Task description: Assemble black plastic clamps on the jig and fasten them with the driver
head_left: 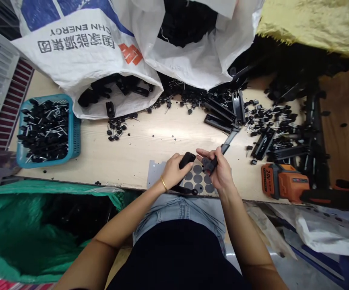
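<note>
My left hand point(174, 171), with a gold bangle at the wrist, is closed around a black plastic part point(187, 160). Just to its right, my right hand point(218, 167) grips a black jointed piece point(209, 164), from which a bar point(230, 139) runs up and to the right toward a heap of black parts. Below and between the hands, a sheet with round dark grey discs point(197, 178) lies at the table's front edge. Another black part point(186, 190) with a rounded end rests beneath my left hand.
A blue basket point(74, 137) of black knobs with metal pins stands at the left. White sacks point(80, 52) line the back. Loose knobs point(116, 129) and black brackets point(263, 143) are scattered behind and right. An orange power tool point(292, 183) lies at the right front.
</note>
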Motion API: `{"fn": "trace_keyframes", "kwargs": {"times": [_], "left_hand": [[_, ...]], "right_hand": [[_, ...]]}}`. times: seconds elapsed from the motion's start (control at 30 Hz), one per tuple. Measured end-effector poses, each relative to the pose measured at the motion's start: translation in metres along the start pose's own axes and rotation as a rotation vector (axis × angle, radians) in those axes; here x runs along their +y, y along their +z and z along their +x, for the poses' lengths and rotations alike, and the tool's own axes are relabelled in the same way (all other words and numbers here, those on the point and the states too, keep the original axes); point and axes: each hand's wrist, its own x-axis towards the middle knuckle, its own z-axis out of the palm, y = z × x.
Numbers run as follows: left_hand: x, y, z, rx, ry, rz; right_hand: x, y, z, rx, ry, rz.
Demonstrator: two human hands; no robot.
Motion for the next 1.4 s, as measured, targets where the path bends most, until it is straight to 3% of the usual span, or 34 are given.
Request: {"fn": "trace_keyframes", "kwargs": {"times": [0.13,0.23,0.53,0.67,0.73,0.87,0.97,1.07,1.4], "left_hand": [[0.009,0.009,-0.016,0.014,-0.053,-0.107],[0.010,0.013,-0.023,0.019,-0.042,-0.052],[0.006,0.015,-0.033,0.117,0.103,0.038],[0.004,0.014,-0.043,0.002,0.164,0.090],[0.003,0.016,-0.049,-0.041,0.140,0.124],[0.006,0.022,-0.057,-0.062,0.142,0.140],[0.010,0.024,-0.057,-0.064,0.152,0.166],[0.012,0.021,-0.053,-0.092,0.126,0.236],[-0.003,0.011,-0.026,-0.315,0.203,0.267]], "right_hand": [[0.001,0.020,-0.003,0.007,0.022,-0.066],[0.005,0.027,-0.006,0.036,0.041,-0.098],[0.011,0.028,-0.015,0.031,-0.040,-0.122],[0.010,0.023,-0.018,-0.086,0.111,-0.119],[0.017,0.024,-0.022,-0.026,0.132,-0.098],[0.031,0.026,-0.031,0.171,0.032,-0.038],[0.035,0.026,-0.031,0.124,0.066,-0.041],[0.037,0.027,-0.029,0.162,0.009,0.012],[0.051,0.025,-0.013,0.265,-0.026,0.062]]}}
